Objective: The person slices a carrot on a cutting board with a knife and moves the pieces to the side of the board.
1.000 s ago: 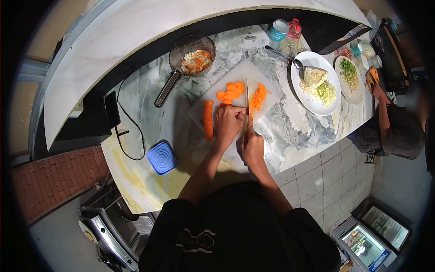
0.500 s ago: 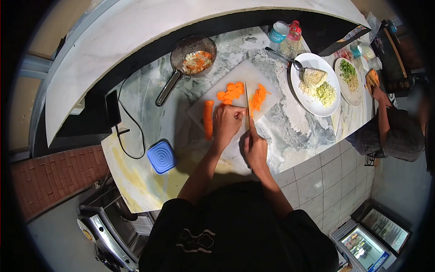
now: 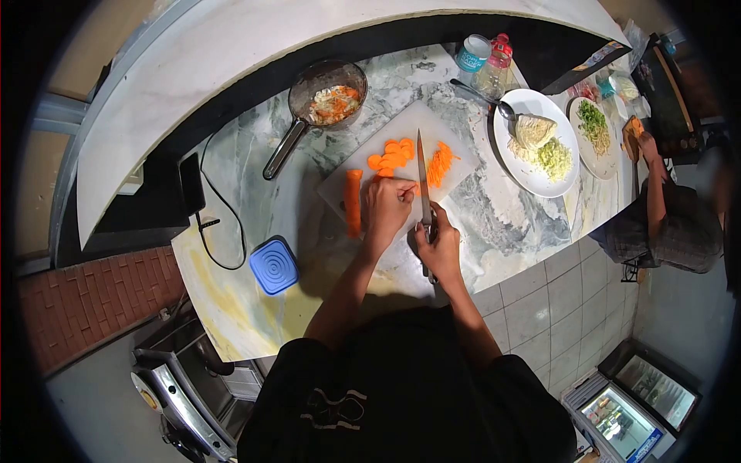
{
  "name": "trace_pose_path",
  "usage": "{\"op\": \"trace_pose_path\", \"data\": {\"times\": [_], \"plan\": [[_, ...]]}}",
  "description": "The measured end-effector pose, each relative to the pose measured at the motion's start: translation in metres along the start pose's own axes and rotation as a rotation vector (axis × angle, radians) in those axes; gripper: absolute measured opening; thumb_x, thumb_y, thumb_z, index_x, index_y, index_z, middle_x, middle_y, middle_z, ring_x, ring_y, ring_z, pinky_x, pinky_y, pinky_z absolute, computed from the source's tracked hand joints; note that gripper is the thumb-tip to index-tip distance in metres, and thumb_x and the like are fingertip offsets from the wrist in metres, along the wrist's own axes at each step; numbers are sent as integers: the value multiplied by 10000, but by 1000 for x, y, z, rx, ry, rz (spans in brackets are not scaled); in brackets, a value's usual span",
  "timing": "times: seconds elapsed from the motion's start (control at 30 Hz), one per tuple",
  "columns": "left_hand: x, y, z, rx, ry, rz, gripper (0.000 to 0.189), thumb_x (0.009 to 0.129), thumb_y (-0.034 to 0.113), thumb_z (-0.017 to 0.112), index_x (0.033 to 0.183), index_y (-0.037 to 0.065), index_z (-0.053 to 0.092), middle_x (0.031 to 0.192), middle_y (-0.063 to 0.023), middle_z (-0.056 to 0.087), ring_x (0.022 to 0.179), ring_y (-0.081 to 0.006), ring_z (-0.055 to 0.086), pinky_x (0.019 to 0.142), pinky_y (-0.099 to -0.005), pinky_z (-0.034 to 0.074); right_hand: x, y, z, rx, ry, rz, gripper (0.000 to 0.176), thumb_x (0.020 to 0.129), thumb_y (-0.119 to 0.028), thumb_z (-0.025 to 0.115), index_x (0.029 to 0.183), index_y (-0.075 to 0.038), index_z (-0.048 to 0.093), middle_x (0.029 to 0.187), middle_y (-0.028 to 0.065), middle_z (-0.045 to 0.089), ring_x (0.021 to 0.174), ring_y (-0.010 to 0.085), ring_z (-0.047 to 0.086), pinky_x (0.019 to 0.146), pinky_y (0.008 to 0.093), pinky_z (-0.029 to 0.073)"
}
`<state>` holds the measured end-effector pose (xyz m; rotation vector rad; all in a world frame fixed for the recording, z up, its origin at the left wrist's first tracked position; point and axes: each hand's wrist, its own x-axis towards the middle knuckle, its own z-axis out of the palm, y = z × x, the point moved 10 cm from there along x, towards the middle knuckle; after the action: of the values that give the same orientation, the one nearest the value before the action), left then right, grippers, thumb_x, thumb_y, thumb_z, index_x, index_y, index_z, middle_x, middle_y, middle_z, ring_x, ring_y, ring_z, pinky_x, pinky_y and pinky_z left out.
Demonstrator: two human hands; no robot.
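My right hand (image 3: 438, 245) is closed around the handle of a kitchen knife (image 3: 422, 166), its blade pointing away from me over a white cutting board (image 3: 421, 116). Left of the blade, my left hand (image 3: 388, 204) is curled with its fingers pinched, and a bit of orange carrot shows at the fingertips; most of it is hidden. Round carrot slices (image 3: 391, 160) lie just beyond this hand. A longer piece of carrot (image 3: 353, 202) rests at the board's left side. To the right of the blade is a small pile of carrot strips (image 3: 441, 164).
A pan (image 3: 333, 73) with food scraps stands back left, a blue square lid or container (image 3: 274, 266) front left. On the right are a white plate (image 3: 567, 187) of cabbage with a spoon (image 3: 505, 109) and a second plate (image 3: 604, 167). Another person (image 3: 668, 224) works at far right.
The knife has shifted slightly toward me and turned so more of its flat blade shows. My right hand's grip on the handle has changed. My left hand stays about in place.
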<state>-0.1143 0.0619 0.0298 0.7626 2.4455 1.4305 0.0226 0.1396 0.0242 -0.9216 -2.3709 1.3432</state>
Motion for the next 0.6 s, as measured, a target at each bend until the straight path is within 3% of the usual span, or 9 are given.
{"op": "trace_pose_path", "data": {"times": [0.03,0.17,0.27,0.33,0.37,0.43,0.6], "plan": [[1,0,1,14,-11,-8,106,784,83,747,885,51,759,754,-150,703,658,-267,705,589,-340,504,-2,4,-1,29,26,16,391,825,-58,664,1198,14,573,614,132,599,474,187,534,477,341,415],[-1,-4,1,-12,21,-7,104,784,88,755,881,50,759,747,-146,705,650,-253,706,591,-336,508,-7,12,-1,49,69,-13,276,817,-59,678,1061,14,571,646,118,615,501,150,543,488,327,415],[-1,-11,5,-18,17,-20,107,787,92,762,883,48,758,743,-138,710,647,-242,708,600,-324,515,-10,13,-3,-11,44,55,242,820,-57,673,1020,11,555,682,134,627,537,178,576,525,338,443],[0,-4,0,24,-7,-30,106,787,94,764,883,48,759,742,-133,712,650,-235,709,604,-319,517,-13,10,0,10,0,60,217,842,-33,638,1041,13,566,701,163,628,588,267,630,575,377,477],[1,-2,1,65,-31,-38,106,788,96,766,882,49,759,742,-127,715,652,-229,711,608,-314,519,-15,11,1,9,1,61,217,842,-33,638,1041,13,566,701,163,628,588,267,630,575,377,477],[0,-6,4,45,-23,-30,103,788,92,762,882,51,760,742,-127,715,653,-225,711,607,-314,517,-16,0,0,8,31,-68,226,866,-9,596,1090,15,573,735,202,629,662,373,655,628,413,501],[1,-8,4,58,-36,-34,106,789,85,755,893,64,765,763,-121,723,682,-214,722,612,-311,523,-17,-3,3,-80,-50,-27,354,889,1,563,1241,37,543,819,269,641,770,446,659,673,448,511]]}}
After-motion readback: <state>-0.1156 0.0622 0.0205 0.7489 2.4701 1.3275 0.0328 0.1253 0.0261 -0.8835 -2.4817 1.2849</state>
